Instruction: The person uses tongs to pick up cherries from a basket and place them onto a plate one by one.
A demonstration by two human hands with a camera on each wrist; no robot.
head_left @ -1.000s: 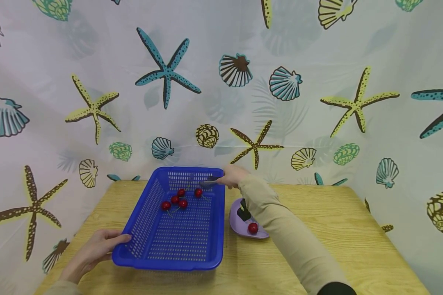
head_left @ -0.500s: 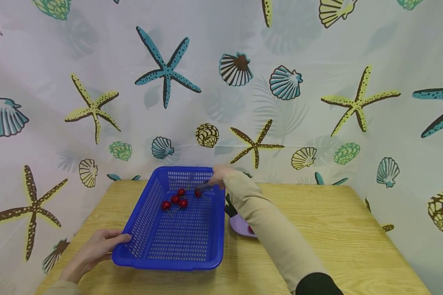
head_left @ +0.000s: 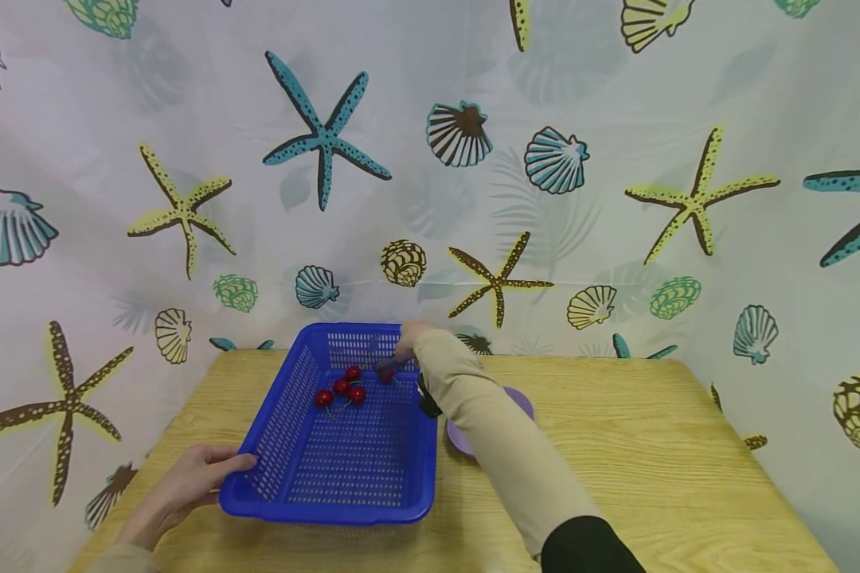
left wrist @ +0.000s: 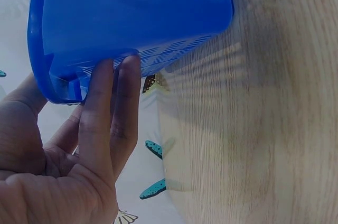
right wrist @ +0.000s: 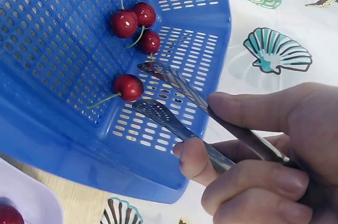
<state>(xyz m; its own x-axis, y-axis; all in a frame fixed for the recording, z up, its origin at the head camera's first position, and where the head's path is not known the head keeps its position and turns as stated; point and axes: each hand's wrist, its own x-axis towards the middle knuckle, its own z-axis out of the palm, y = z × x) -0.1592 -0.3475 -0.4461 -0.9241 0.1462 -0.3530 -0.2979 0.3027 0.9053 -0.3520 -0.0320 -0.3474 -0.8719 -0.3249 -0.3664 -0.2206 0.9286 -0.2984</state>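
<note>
My left hand (head_left: 189, 481) grips the near left corner of a blue perforated basket (head_left: 330, 513), thumb over the rim and fingers against the outer wall. At the basket's far right corner, my right hand (head_left: 412, 341) holds metal tongs (right wrist: 185, 87), their tips apart. Just beyond the tips lies a single red cherry (right wrist: 128, 87) with a green stem, on the basket floor; contact cannot be told. Several other cherries (right wrist: 124, 23) lie close by in the basket. Right of the basket, a lilac plate (head_left: 519, 399) bears a cherry (right wrist: 9, 215), which the right sleeve hides in the head view.
Everything stands on a light wooden table (head_left: 652, 454). Behind and beside it hangs a white curtain (head_left: 430, 199) printed with shells and starfish. My right sleeve (head_left: 509, 454) crosses above the plate.
My right hand has moved left over the basket's far right corner, bringing the tongs' tips to the single cherry. The sleeve now covers the plate's cherry. My left hand and the basket stay put.
</note>
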